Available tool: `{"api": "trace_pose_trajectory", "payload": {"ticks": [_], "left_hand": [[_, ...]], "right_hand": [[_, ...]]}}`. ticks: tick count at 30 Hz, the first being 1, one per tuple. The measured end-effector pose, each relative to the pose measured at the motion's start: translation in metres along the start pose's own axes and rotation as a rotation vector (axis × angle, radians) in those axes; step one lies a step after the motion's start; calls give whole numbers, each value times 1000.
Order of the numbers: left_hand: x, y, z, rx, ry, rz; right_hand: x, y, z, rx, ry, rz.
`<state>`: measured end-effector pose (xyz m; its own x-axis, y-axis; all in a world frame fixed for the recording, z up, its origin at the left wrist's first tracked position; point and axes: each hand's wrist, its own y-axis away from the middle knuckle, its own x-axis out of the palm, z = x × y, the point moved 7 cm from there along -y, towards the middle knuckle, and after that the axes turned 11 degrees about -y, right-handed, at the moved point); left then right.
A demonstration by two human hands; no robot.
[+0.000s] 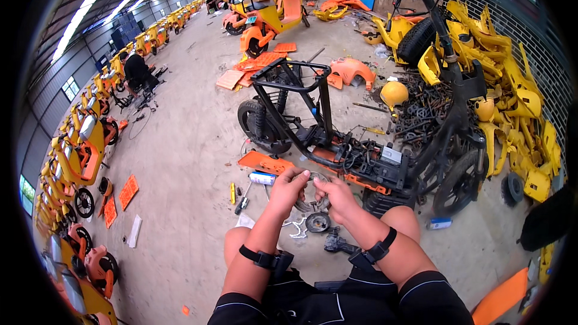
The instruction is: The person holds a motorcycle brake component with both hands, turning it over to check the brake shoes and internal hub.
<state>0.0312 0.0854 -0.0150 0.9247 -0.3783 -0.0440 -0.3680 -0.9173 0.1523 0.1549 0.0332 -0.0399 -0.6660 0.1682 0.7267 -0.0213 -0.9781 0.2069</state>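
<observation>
My left hand (290,189) and my right hand (336,196) meet in front of my knees, fingers closed on opposite sides of a grey ring-shaped metal part (312,206). It resembles a pair of brake shoes, though my fingers cover some of it. On the floor just below lies a round dark hub-like plate (318,222), with a cordless power tool (338,243) beside it. A stripped black scooter frame (325,114) stands right ahead, wiring exposed along its floor section. Left of my left hand are a blue-and-white spray can (263,178), a screwdriver (243,203) and a yellow stick-like item (232,193).
Yellow body panels (512,96) are heaped along the right wall beside a pile of dark metal parts (421,108). Orange panels (259,63) lie beyond the frame. Scooters (84,150) line the left side, where another person (138,72) crouches. A second can (439,223) lies right.
</observation>
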Motion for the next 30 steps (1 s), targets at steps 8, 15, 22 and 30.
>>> {"api": "trace_pose_trajectory", "payload": {"ticks": [8,15,22,30], "left_hand": [[5,-19,-10,-4,-7,6],[7,-9,-10,-1,-23,4],[8,25,-9,28,41,-86],[8,45,-11,42,70,-54]], "right_hand": [[0,-16,15,-3,10,9],[3,-1,16,4,18,-5],[6,25,7,26,21,24],[12,48,1,6,19,3]]}}
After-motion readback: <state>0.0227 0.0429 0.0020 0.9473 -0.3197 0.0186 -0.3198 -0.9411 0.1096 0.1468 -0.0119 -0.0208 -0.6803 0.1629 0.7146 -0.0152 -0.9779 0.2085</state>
